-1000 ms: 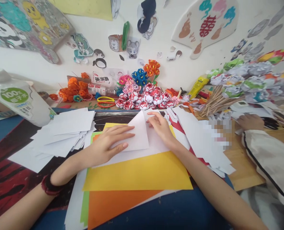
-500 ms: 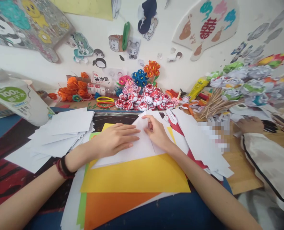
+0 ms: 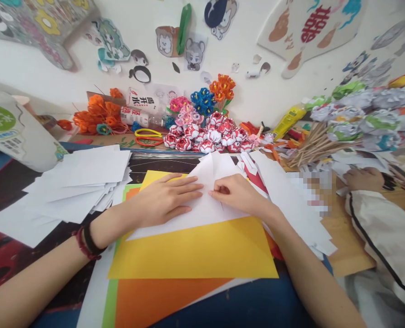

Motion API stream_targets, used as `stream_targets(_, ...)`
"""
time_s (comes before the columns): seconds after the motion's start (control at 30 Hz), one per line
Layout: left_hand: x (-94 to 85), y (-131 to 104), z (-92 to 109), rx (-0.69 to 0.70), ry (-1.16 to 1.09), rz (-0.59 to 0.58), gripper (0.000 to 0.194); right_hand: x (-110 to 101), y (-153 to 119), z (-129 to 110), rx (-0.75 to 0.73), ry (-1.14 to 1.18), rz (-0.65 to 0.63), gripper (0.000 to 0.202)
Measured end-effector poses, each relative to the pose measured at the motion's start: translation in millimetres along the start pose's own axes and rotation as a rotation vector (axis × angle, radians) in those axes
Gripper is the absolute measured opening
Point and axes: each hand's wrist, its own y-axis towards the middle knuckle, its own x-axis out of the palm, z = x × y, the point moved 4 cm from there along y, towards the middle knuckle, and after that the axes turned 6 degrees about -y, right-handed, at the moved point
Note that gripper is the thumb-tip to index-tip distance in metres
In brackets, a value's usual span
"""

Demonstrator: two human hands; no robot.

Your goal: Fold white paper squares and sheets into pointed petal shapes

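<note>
A folded sheet of white paper (image 3: 199, 205) lies on a yellow sheet (image 3: 192, 255), its pointed end toward the wall. My left hand (image 3: 166, 200) rests flat across the white sheet, fingers stretched out to the right. On the sheet's right part is my right hand (image 3: 238, 193), its fingers curled and thumb and forefinger pinched together at the paper by the fold line. Its palm side is hidden. Under the yellow sheet, orange (image 3: 141, 303) and green sheets (image 3: 111, 291) stick out.
White paper stacks lie to the left (image 3: 83, 177) and right (image 3: 291, 205). Red-and-white paper flowers (image 3: 207, 139) stand by the wall. A white bottle (image 3: 14, 132) is at far left. At right are stick flowers (image 3: 325, 132) and another person's hand (image 3: 364, 178).
My right hand has slid from the paper's far point down toward me, its fingers now more tightly curled. My left hand remains flat on the paper. The camera view has shifted slightly.
</note>
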Motion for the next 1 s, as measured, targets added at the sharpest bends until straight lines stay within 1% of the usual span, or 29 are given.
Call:
stream_targets(0.1,3.0,0.1,-0.7,0.010,0.018,-0.002,0.048,-2.8,-11.6,4.8,-0.020,0.167,-0.258,0.028)
stream_targets(0.13,3.9,0.2,-1.1,0.016,0.026,-0.001,0.048,-3.3,-14.9,7.0,-0.016,0.210,-0.311,0.026)
stream_targets(0.2,5.1,0.3,-1.9,0.020,0.048,0.007,0.048,-3.6,-18.7,11.2,-0.007,0.254,-0.365,0.022)
stream_targets(0.4,5.8,0.1,-2.4,0.022,0.096,0.043,0.047,-3.2,-18.6,12.6,-0.061,0.227,-0.394,0.021)
stream_targets(0.73,6.6,0.9,0.6,0.020,0.107,0.047,0.047,-3.7,-19.1,13.6,-0.064,0.227,-0.413,0.020)
stream_targets(1.0,6.4,1.3,1.4,0.033,0.094,0.072,0.047,-2.9,-19.5,14.2,-0.062,0.224,-0.419,0.020)
